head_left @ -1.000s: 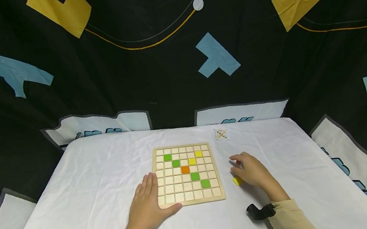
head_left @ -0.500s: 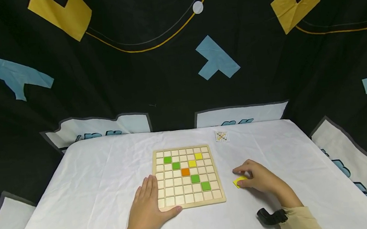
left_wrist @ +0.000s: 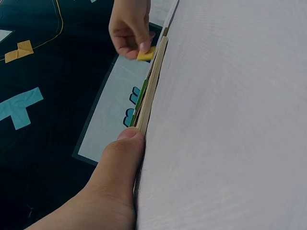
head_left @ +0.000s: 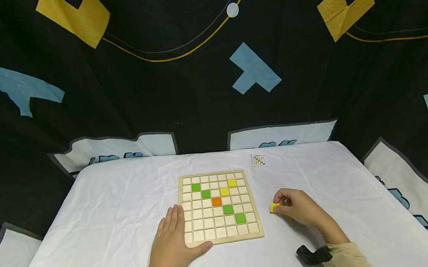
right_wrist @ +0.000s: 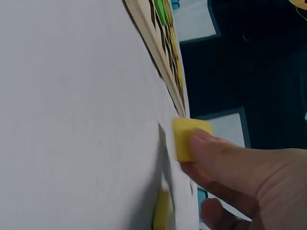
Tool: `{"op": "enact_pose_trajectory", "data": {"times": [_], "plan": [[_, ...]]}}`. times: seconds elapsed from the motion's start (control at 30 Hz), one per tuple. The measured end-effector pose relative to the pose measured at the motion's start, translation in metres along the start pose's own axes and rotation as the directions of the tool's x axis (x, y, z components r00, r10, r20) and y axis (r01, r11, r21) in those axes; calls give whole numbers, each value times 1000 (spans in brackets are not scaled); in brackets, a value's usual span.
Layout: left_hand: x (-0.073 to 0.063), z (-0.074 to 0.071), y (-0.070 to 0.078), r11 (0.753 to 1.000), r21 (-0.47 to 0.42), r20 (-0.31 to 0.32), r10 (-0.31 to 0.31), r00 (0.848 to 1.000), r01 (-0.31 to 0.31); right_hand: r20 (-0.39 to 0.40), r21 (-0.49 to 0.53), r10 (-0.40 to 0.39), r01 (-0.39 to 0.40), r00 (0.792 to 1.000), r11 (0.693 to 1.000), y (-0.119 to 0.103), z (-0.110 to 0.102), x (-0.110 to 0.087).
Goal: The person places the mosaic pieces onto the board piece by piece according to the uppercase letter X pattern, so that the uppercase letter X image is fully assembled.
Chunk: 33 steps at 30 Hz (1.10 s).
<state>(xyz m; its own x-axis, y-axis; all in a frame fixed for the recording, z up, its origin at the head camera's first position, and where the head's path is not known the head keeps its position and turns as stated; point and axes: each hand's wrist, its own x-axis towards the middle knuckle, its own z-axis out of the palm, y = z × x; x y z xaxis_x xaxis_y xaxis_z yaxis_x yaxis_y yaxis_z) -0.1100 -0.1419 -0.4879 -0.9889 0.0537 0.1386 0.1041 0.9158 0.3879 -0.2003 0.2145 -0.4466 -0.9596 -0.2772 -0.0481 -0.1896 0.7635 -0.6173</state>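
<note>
My right hand (head_left: 298, 208) pinches a yellow square tile (right_wrist: 184, 139) between thumb and fingers, to the right of the wooden grid board (head_left: 262, 233). Under that hand, a second yellow tile (right_wrist: 162, 211) lies on the white cloth, mostly covered in the head view. My left hand (head_left: 170, 243) rests along the board's left side, fingers straight, its thumb at the near edge. Pale squares fill the grid, among them several green tiles (head_left: 228, 209), an orange tile (head_left: 216, 201) and two yellow ones (head_left: 224, 191). In the left wrist view the thumb touches the board's edge.
A small printed card (head_left: 259, 160) with a coloured grid pattern lies beyond the board's far right corner. White cloth (head_left: 110, 210) covers the table, and a black curtain (head_left: 195, 97) hangs behind it. A black strap piece (head_left: 310, 255) sits on the right wrist.
My right hand has come down to the yellow tiles, closed thumb and fingers on one and raised it off the other. The left hand and board stay in place.
</note>
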Motion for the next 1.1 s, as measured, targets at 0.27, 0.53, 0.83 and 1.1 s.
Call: {"op": "enact_pose_trajectory", "data": {"times": [0.27, 0.53, 0.83, 1.1], "plan": [[0, 2, -2, 1000, 17, 16, -7, 1000, 7, -73, 61, 6, -2, 997, 998, -34, 31, 18], [0, 3, -4, 1000, 17, 14, -8, 1000, 8, -30, 106, -141, 144, 990, 984, -74, 67, 27], [1, 4, -3, 1000, 27, 14, 6, 1000, -7, -26, 68, -218, 219, 976, 973, -103, 94, 33], [0, 3, -3, 1000, 27, -4, 14, 1000, -14, -45, 18, -223, 224, 974, 974, -117, 105, 38]]}}
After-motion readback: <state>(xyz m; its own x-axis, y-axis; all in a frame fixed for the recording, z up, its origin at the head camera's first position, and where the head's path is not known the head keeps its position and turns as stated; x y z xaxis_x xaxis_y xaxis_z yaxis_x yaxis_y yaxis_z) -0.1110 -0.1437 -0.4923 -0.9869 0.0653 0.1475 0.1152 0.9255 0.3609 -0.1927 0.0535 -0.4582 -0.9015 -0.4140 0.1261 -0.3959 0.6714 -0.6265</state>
